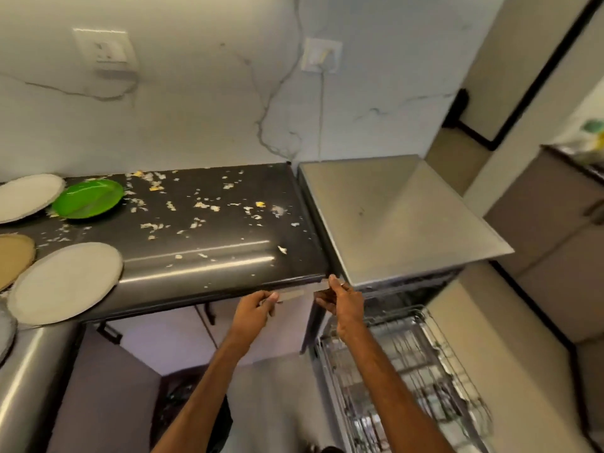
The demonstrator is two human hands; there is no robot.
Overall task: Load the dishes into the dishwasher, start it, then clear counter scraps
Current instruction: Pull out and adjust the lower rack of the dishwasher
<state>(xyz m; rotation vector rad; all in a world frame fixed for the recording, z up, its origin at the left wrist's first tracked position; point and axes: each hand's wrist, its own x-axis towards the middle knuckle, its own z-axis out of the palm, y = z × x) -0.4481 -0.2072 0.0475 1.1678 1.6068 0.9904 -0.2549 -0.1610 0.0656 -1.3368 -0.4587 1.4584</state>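
My left hand (256,308) and my right hand (343,304) each grip one end of a thin grey flat piece (292,294). It is seen edge-on just below the counter's front edge and is too blurred to identify. To the right the dishwasher (392,217) stands open with its wire rack (408,371) pulled out under my right forearm. On the black counter (212,266) lie a green plate (88,198), a white plate (27,197), a tan plate (13,258) and a large pale plate (65,282) that overhangs the edge. Food scraps (199,206) are scattered across the counter.
Another grey plate (5,333) shows at the far left edge. A cable runs from a wall socket (322,55) down behind the dishwasher. Cabinet doors with dark handles (209,313) sit below the counter. A beige wall and further cabinets (549,223) close in on the right.
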